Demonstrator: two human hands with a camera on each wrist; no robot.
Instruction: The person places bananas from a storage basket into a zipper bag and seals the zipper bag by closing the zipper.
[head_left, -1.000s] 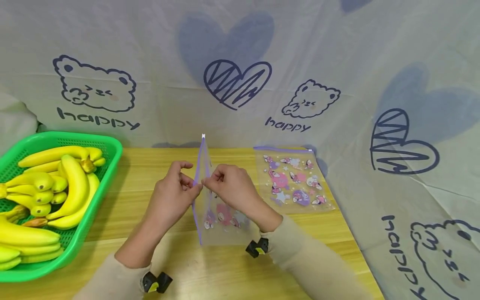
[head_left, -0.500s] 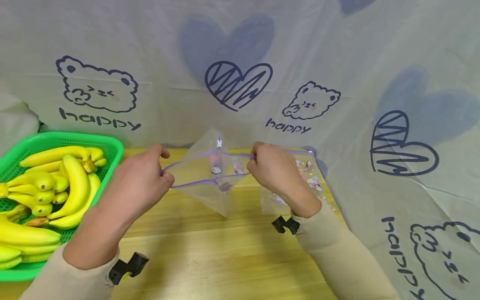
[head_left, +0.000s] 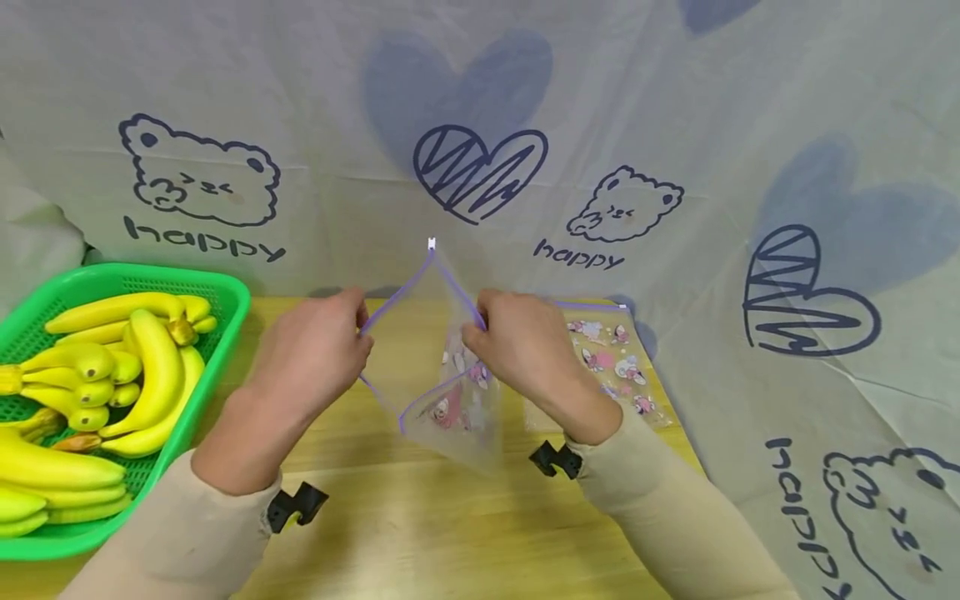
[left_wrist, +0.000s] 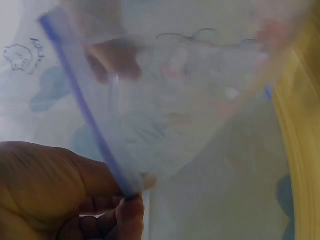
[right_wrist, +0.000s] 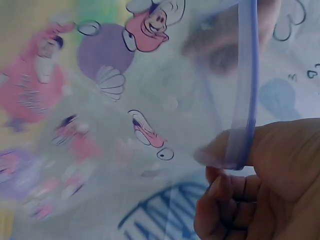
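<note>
A clear zip bag [head_left: 450, 408] with pink and purple cartoon prints hangs above the table, its mouth spread into a diamond. My left hand [head_left: 311, 354] pinches one purple-trimmed edge of the mouth, and my right hand [head_left: 536, 350] pinches the opposite edge. At the far corner of the mouth sits a white slider [head_left: 431, 243]. In the left wrist view, thumb and fingers grip the purple strip [left_wrist: 90, 115]. The right wrist view shows the right thumb lying over the bag's rim, with the other hand blurred through the film.
A green basket [head_left: 243, 308] holding several yellow bananas [head_left: 153, 375] stands at the left. A second printed zip bag [head_left: 626, 367] lies flat on the wooden table [head_left: 360, 517], behind my right hand. A printed white cloth [head_left: 337, 142] hangs along the back and right.
Both hands first moved apart with the bag, stretching its mouth wide, then came closer together. The mouth went from a narrow slit to a broad diamond. The basket and second bag stayed put.
</note>
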